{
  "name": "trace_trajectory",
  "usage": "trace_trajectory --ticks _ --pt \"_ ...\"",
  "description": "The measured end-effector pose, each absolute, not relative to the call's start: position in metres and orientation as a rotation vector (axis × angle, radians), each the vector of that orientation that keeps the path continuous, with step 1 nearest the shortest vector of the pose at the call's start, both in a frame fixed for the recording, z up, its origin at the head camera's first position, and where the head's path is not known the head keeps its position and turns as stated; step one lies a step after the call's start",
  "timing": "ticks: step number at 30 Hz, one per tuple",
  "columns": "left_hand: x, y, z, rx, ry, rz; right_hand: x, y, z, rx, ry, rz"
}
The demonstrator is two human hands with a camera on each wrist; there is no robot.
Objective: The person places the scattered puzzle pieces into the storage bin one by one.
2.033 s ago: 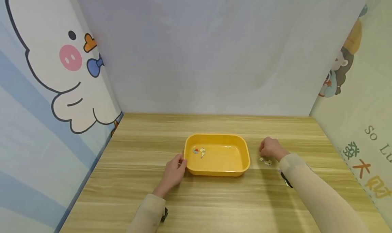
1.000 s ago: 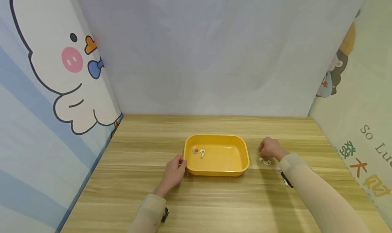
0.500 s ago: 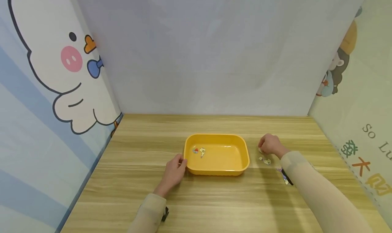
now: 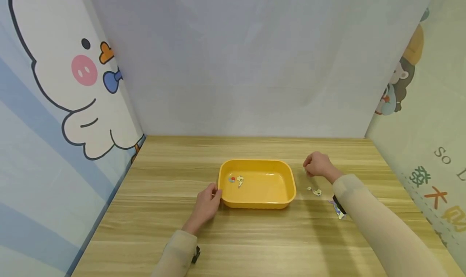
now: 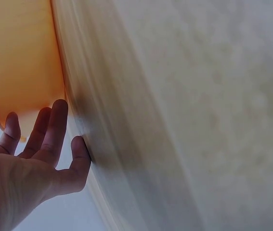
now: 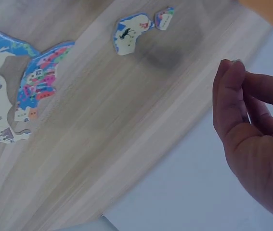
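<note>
At the left end of a yellow tray (image 4: 262, 205), my left hand (image 4: 208, 204) holds the rim. In the left wrist view its bent fingers touch the tray's outer wall (image 5: 25, 57). Just right of the tray, my right hand (image 4: 319, 164) is raised over the table with thumb and fingertips together. A pale edge of a small puzzle piece (image 4: 304, 170) shows at the fingertips; most of it is hidden. Below this hand lie a white-and-blue map puzzle piece (image 6: 131, 32) and a smaller one (image 6: 164, 18). Inside the tray are two small puzzle pieces (image 4: 240, 181).
Larger map puzzle pieces (image 6: 40, 79) lie on the wooden table (image 4: 255, 244) near the right sleeve, which partly covers them in the head view. A plain pale backdrop (image 4: 251, 66) stands behind the table, with printed panels at both sides.
My right hand has lifted off the table and shifted slightly left toward the tray, with a small puzzle piece at its fingertips. The left hand and tray stay in place.
</note>
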State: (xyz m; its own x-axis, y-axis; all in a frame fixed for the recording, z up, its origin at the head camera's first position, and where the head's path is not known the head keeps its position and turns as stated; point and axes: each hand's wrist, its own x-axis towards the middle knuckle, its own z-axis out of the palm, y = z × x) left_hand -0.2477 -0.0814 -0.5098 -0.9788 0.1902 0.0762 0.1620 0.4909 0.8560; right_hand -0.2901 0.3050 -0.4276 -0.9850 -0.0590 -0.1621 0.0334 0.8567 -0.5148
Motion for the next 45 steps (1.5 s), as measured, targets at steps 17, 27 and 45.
trace_trajectory --ticks 17,27,45 --pt "-0.247 -0.082 -0.509 0.336 2.701 1.540 -0.303 0.273 -0.408 0.059 2.813 -1.080" --pt "-0.247 -0.082 -0.510 0.349 2.699 1.548 -0.305 0.245 -0.402 0.007 2.807 -1.104" --pt "-0.246 -0.081 -0.508 0.340 2.688 1.558 -0.314 0.202 -0.416 -0.046 2.715 -1.026"
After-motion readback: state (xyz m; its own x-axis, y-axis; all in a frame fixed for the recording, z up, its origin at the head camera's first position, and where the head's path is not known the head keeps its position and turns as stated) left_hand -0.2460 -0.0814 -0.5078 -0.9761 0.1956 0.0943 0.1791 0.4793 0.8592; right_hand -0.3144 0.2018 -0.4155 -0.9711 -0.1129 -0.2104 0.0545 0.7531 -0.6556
